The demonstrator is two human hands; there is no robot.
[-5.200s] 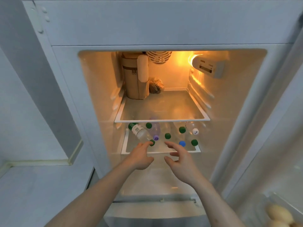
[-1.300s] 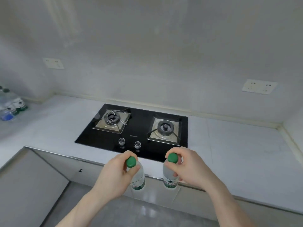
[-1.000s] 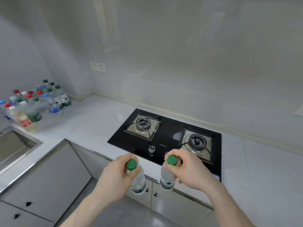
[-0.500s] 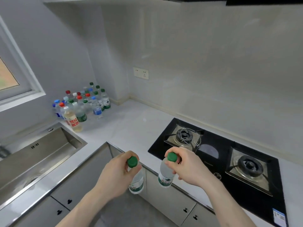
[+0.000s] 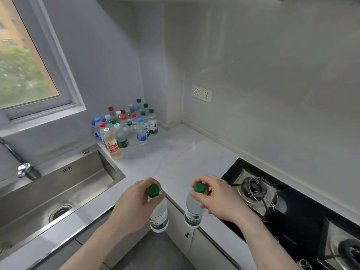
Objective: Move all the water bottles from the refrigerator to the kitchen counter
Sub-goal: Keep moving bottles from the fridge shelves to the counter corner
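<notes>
Kitchen corner, seen from head height. Left hand (image 5: 134,203) clenched round neck of green-capped left bottle (image 5: 158,213), held upright, body hanging in front of cabinet doors below tabletop (image 5: 175,152) edge. Right hand (image 5: 218,199) pinched fingers on cap and neck of right bottle (image 5: 193,209), likewise upright and clear of tabletop, just beside the first, not touching. Cluster of bottles (image 5: 126,125) stood on tabletop in far corner under window (image 5: 25,61): caps red, blue, green, white; one bottle with yellowish contents at front. Steel sink (image 5: 58,190) at left, faucet (image 5: 23,168) behind. Black gas hob (image 5: 292,207) at right. Double wall socket (image 5: 202,93) above tabletop.
</notes>
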